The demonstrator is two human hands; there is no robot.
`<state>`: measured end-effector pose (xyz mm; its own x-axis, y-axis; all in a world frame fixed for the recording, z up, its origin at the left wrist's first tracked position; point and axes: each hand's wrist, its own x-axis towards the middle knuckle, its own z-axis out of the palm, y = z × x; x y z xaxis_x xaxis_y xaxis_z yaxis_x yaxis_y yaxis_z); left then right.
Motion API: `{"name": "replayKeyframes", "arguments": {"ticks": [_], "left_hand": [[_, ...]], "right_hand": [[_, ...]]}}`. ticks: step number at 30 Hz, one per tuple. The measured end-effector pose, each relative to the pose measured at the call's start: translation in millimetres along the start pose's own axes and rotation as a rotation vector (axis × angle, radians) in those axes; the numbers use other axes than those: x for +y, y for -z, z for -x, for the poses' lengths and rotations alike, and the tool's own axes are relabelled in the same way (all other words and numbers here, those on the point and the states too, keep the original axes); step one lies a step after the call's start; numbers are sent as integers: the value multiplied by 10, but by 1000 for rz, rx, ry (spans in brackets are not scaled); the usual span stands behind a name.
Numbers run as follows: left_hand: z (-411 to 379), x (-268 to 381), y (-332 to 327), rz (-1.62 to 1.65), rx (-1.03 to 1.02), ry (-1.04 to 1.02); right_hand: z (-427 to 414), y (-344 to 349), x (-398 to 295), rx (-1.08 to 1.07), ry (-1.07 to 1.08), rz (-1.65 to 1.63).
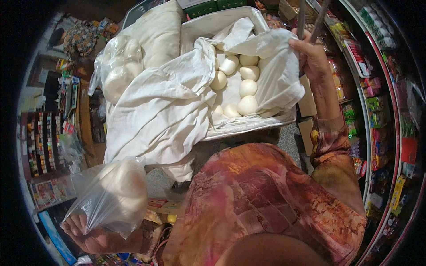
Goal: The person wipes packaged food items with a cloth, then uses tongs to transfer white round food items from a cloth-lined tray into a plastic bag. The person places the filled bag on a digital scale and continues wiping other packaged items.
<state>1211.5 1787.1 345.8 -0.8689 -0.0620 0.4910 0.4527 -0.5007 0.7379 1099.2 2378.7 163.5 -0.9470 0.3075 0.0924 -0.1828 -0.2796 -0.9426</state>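
Observation:
White steamed buns (248, 88) stand in a cloth-lined white box (226, 133). My right hand (309, 53) pinches the edge of the white cloth (279, 46) at the box's right side, lifted off the buns; metal tongs (316, 21) are also in this hand, their tips cut off by the picture's edge. At the lower left, my left hand (88, 232) grips a clear plastic bag (106, 199) with several buns inside. Another part of the white cloth (156, 109) drapes over the box's left side and hangs down in folds.
A second bag of buns (121, 69) rests at the left by a large bundle covered in white cloth (158, 36). Shelves of packaged goods (376, 113) run along the right. A wooden cabinet (85, 123) and a rack of small packs (43, 143) stand at the left.

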Motion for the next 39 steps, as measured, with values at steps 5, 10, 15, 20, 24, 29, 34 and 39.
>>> {"name": "replayKeyframes", "arguments": {"ticks": [5, 10, 15, 20, 24, 29, 34, 39], "left_hand": [[213, 191, 175, -23, 201, -8], [430, 415, 387, -49, 176, 13], [526, 366, 437, -21, 176, 58], [512, 433, 632, 15, 110, 134], [498, 363, 652, -129, 320, 20], [487, 341, 731, -2, 151, 57], [555, 295, 582, 8, 192, 36], [562, 248, 526, 70, 331, -59]], "right_hand": [[-434, -359, -112, 60, 67, 145], [-571, -228, 36, 171, 8, 35], [-330, -555, 151, 58, 14, 116], [39, -1026, 358, -208, -136, 141], [488, -1312, 1013, -835, -283, 733], [530, -1402, 1020, -951, -138, 991], [140, -1300, 785, -317, 6, 1201], [151, -1490, 897, -223, 142, 902]]}}
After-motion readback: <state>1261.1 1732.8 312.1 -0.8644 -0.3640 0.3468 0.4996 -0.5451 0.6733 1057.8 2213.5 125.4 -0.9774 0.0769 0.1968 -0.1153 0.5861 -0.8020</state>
